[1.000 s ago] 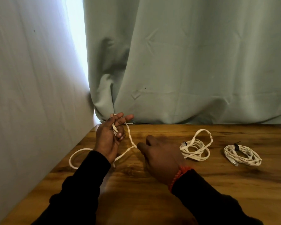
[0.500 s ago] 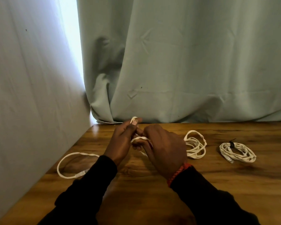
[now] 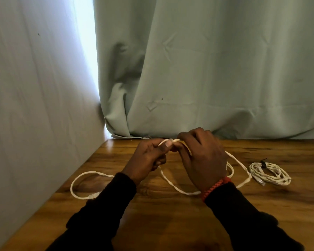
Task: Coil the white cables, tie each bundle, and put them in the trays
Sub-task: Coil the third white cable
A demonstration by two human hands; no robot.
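Note:
A loose white cable (image 3: 170, 182) trails over the wooden table (image 3: 170, 223). One end with its plug lies at the left (image 3: 92, 196), and a loop runs behind my right wrist toward the right. My left hand (image 3: 149, 158) and my right hand (image 3: 201, 156) meet above the table's far edge, both pinching the same stretch of this cable between their fingertips. A coiled white bundle (image 3: 270, 173) with a black tie lies at the right. Another coil (image 3: 230, 168) is mostly hidden behind my right hand. No trays are in view.
A pale green curtain (image 3: 207, 69) hangs along the table's far edge. A grey-white wall (image 3: 34, 105) borders the left side, with a bright gap between them. The person wears black sleeves and a red braided wristband (image 3: 214, 187).
My hands came together: the right hand rose from the table to the left hand and took hold of the cable. A new loop hangs below and right of them.

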